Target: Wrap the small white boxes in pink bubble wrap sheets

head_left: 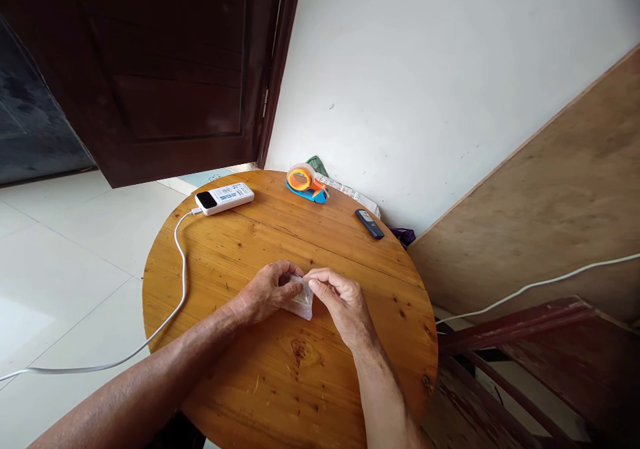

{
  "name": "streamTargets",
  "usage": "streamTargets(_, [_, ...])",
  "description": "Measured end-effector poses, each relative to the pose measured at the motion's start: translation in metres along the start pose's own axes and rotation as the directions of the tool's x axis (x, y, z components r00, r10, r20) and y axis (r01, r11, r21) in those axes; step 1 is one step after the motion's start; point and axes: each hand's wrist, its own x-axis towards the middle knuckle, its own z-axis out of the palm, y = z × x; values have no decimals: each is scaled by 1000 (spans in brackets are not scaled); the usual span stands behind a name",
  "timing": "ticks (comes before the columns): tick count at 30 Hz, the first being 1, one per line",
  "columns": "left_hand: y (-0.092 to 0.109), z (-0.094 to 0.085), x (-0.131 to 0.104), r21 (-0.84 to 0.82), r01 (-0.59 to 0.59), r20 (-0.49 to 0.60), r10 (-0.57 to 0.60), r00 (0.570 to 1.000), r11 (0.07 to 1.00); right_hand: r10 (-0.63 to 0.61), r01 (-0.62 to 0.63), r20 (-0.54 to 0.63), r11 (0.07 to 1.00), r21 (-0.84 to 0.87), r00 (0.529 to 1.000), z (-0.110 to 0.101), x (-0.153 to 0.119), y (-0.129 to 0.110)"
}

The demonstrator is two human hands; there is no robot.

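Observation:
A small packet in clear plastic wrap (303, 306) is held low over the middle of the round wooden table (240, 382). My left hand (274, 290) is closed on its left side, the thumb lying across the top. At the packet's upper right corner, my right hand (343, 295) pinches with thumb and forefinger. Whether those fingertips hold the wrap itself or something smaller is too fine to make out. What lies inside the packet does not show clearly.
A white power bank (227, 199) with a white cable (183, 269) lies at the table's far left. Toward the back stand an orange and blue tape dispenser (306, 183) and a dark remote-like device (369, 224). A white wall (425, 69) rises behind; a dark door (170, 69) stands left.

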Motion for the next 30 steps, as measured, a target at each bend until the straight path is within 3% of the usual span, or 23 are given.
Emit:
streamTargets(6, [5, -2, -2, 64, -24, 0, 24, 1000, 998, -102, 114, 142, 990, -84, 985, -9, 1, -7])
streamTargets(13, [12, -11, -3, 117, 24, 28, -28, 999, 993, -141, 175, 184, 968, -179, 973, -11, -3, -12])
streamTargets(19, [16, -12, -4, 28, 54, 25, -55, 998, 998, -180, 223, 214, 954, -199, 960, -12, -6, -9])
streamTargets(25, [17, -10, -4, 16, 52, 52, -53, 997, 999, -160, 207, 195, 947, -246, 968, -12, -7, -9])
streamTargets(30, [8, -6, -2, 20, 20, 25, -20, 999, 1000, -130, 164, 192, 971, -173, 973, -14, -8, -11])
